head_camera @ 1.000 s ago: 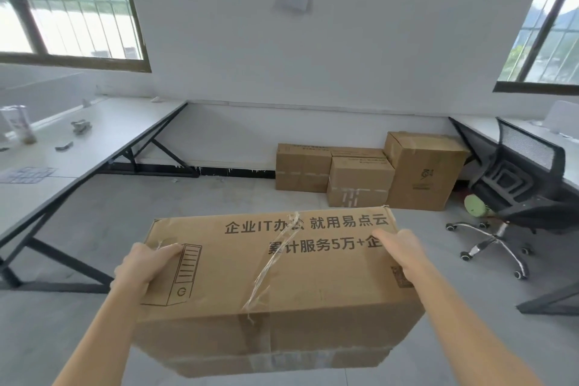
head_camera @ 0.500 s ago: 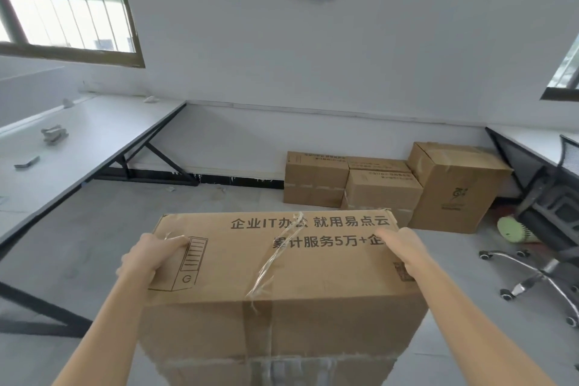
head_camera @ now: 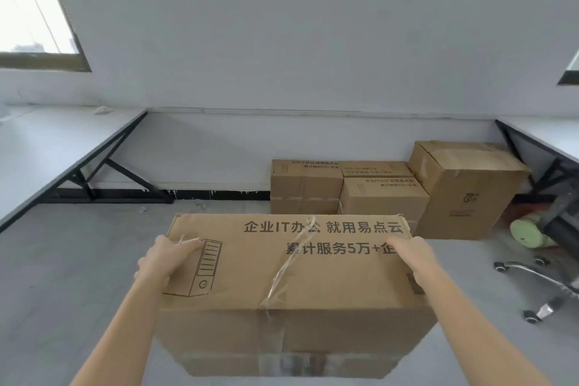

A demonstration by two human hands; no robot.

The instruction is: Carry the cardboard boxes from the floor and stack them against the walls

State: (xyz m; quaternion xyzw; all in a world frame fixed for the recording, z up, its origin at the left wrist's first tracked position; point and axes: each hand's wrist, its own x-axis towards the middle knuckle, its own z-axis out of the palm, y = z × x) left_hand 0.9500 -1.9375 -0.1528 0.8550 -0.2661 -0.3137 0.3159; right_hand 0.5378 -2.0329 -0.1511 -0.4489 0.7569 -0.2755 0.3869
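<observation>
While held clear of the floor (head_camera: 62, 260), printed cardboard box (head_camera: 297, 279): left hand (head_camera: 166, 257) and right hand (head_camera: 413, 257) each clasp an upper side edge. Handling: keep level; lower squarely onto the low boxes (head_camera: 344, 188) at the wall's foot. Change: these boxes loom nearer than before.

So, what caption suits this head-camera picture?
Left hand and right hand hold a printed cardboard box; more boxes sit against the wall ahead.
</observation>
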